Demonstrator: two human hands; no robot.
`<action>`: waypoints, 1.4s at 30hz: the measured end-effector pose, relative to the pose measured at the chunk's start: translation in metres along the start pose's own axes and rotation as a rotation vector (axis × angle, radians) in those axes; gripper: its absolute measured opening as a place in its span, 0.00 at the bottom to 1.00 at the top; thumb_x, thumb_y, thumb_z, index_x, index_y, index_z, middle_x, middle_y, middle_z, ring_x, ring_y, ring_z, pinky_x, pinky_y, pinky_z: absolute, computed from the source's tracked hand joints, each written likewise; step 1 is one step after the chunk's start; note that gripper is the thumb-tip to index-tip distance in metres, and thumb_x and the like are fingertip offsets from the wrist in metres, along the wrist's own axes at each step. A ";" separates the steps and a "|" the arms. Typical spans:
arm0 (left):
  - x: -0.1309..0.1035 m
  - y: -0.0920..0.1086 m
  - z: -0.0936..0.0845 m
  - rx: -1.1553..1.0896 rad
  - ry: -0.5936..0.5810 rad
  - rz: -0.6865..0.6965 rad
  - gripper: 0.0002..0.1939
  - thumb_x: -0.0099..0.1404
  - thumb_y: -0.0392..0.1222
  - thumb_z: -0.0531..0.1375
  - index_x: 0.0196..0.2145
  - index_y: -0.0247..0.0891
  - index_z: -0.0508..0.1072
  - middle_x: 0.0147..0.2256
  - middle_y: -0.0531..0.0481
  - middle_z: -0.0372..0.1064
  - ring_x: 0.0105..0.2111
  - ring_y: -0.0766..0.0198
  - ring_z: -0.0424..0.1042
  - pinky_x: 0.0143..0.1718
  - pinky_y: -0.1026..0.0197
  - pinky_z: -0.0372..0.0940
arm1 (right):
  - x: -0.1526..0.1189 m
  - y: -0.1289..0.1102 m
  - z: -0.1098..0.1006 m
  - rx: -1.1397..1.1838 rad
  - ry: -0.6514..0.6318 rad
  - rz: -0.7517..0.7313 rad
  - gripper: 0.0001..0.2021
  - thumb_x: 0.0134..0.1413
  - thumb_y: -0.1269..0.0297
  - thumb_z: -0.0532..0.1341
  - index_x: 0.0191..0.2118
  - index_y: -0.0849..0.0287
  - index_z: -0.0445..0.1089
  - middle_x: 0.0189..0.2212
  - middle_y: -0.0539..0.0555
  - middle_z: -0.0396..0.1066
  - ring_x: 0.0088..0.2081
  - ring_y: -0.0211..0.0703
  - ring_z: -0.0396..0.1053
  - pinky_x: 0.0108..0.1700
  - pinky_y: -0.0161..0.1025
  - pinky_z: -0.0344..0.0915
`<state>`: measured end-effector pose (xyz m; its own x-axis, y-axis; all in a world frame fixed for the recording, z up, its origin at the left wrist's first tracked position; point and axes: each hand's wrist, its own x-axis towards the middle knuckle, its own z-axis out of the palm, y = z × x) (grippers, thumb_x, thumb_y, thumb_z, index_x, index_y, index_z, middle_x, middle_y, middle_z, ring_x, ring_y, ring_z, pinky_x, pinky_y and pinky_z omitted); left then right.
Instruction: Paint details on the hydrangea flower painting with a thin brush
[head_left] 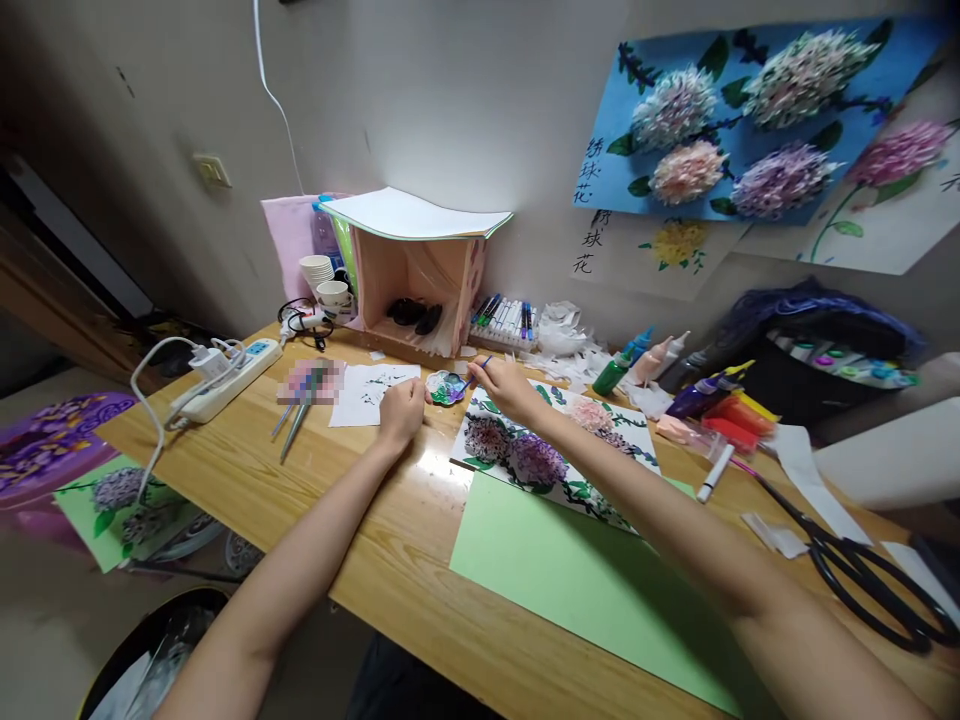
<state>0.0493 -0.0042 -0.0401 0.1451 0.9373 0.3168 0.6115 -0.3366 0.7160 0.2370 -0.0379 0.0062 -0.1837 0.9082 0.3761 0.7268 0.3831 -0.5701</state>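
Observation:
My right hand (504, 388) pinches a thin blue paintbrush (478, 369), its tip down at the right side of a small paint palette (448, 388) smeared with green, white and purple. Closed at the palette's left edge is my left hand (403, 410), its fingertips mostly hidden and seeming to grip the rim. Under my right forearm lies a white sheet bearing raised pink and purple flowers and painted dark branches and green leaves, the flower picture (538, 462). A white paper with dark brush marks (364, 395) lies left of my left hand.
Light green paper (570, 590) lies in front. Large black scissors (862, 575) are at right, with paint bottles (613, 372) behind. A power strip (232, 382), tweezers (298, 430) and paper cups (334, 297) stand left. A pink box (416, 275) and markers (506, 320) line the wall.

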 end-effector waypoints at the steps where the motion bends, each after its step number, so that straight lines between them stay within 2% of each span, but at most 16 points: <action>1: 0.000 0.001 0.000 0.002 0.000 0.001 0.20 0.62 0.41 0.44 0.18 0.40 0.69 0.24 0.50 0.73 0.28 0.60 0.69 0.31 0.62 0.57 | 0.001 0.001 0.001 -0.006 0.002 0.000 0.19 0.64 0.55 0.44 0.30 0.58 0.65 0.26 0.54 0.72 0.31 0.43 0.68 0.37 0.39 0.59; 7: -0.002 0.006 -0.003 0.005 -0.002 0.023 0.20 0.61 0.41 0.45 0.18 0.40 0.69 0.24 0.50 0.72 0.28 0.61 0.69 0.31 0.62 0.57 | 0.000 0.002 -0.004 -0.022 0.025 -0.038 0.19 0.64 0.56 0.45 0.30 0.59 0.66 0.27 0.55 0.72 0.32 0.44 0.68 0.38 0.40 0.60; 8: -0.002 0.007 -0.003 0.000 -0.004 0.032 0.19 0.61 0.41 0.45 0.18 0.40 0.69 0.24 0.50 0.72 0.28 0.61 0.69 0.31 0.62 0.57 | -0.004 0.002 -0.007 -0.010 0.056 -0.049 0.19 0.64 0.56 0.45 0.31 0.59 0.67 0.28 0.55 0.72 0.33 0.44 0.68 0.38 0.40 0.61; 10: -0.005 0.011 -0.004 -0.011 -0.008 0.054 0.19 0.61 0.40 0.45 0.18 0.40 0.68 0.24 0.51 0.72 0.27 0.62 0.68 0.31 0.62 0.57 | -0.017 0.000 -0.016 0.050 0.196 -0.080 0.18 0.65 0.56 0.45 0.34 0.58 0.68 0.29 0.54 0.73 0.36 0.43 0.68 0.41 0.41 0.61; 13: -0.010 0.018 -0.004 -0.028 -0.020 0.089 0.19 0.61 0.41 0.45 0.18 0.39 0.68 0.23 0.51 0.70 0.26 0.63 0.67 0.30 0.62 0.56 | -0.056 -0.006 -0.032 0.126 0.401 -0.157 0.18 0.65 0.59 0.45 0.36 0.57 0.69 0.30 0.53 0.72 0.36 0.41 0.69 0.42 0.41 0.62; 16: -0.018 0.027 -0.003 -0.047 -0.051 0.132 0.20 0.63 0.41 0.45 0.18 0.39 0.68 0.21 0.52 0.68 0.24 0.64 0.66 0.28 0.63 0.55 | -0.111 -0.012 -0.043 0.089 0.472 -0.246 0.17 0.65 0.62 0.46 0.32 0.57 0.70 0.26 0.52 0.71 0.31 0.40 0.67 0.38 0.41 0.63; 19: -0.028 0.036 0.000 -0.058 -0.105 0.203 0.22 0.65 0.42 0.44 0.19 0.39 0.68 0.18 0.53 0.66 0.21 0.65 0.64 0.26 0.63 0.55 | -0.160 -0.013 -0.043 0.008 0.448 -0.309 0.17 0.64 0.61 0.46 0.33 0.57 0.70 0.24 0.53 0.71 0.30 0.41 0.66 0.34 0.40 0.64; 22: -0.037 0.043 0.004 -0.051 -0.156 0.271 0.23 0.67 0.43 0.44 0.18 0.39 0.68 0.17 0.54 0.65 0.20 0.66 0.64 0.26 0.63 0.55 | -0.188 -0.009 -0.036 -0.045 0.422 -0.320 0.17 0.64 0.61 0.46 0.33 0.58 0.70 0.23 0.53 0.71 0.29 0.41 0.66 0.31 0.39 0.65; 28: -0.044 0.046 0.008 -0.065 -0.205 0.314 0.23 0.67 0.43 0.44 0.19 0.39 0.68 0.16 0.53 0.64 0.20 0.66 0.65 0.25 0.63 0.55 | -0.195 0.001 -0.025 -0.071 0.449 -0.291 0.15 0.64 0.63 0.45 0.34 0.57 0.68 0.24 0.53 0.70 0.29 0.41 0.65 0.31 0.39 0.65; 37: -0.043 0.044 0.010 -0.049 -0.206 0.314 0.24 0.68 0.43 0.43 0.19 0.39 0.68 0.18 0.53 0.67 0.22 0.66 0.67 0.27 0.63 0.57 | -0.193 0.001 -0.024 -0.056 0.388 -0.301 0.14 0.64 0.64 0.46 0.35 0.57 0.67 0.24 0.53 0.71 0.29 0.41 0.65 0.32 0.39 0.65; 42: -0.043 0.044 0.011 -0.040 -0.215 0.296 0.24 0.67 0.44 0.43 0.19 0.39 0.68 0.19 0.53 0.68 0.22 0.66 0.68 0.27 0.63 0.58 | -0.193 0.000 -0.025 -0.048 0.401 -0.273 0.14 0.64 0.64 0.46 0.36 0.56 0.69 0.24 0.53 0.71 0.29 0.42 0.66 0.32 0.40 0.65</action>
<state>0.0784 -0.0589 -0.0287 0.4741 0.7949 0.3788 0.4880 -0.5953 0.6384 0.2890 -0.2173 -0.0487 -0.1089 0.6353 0.7646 0.7188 0.5816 -0.3808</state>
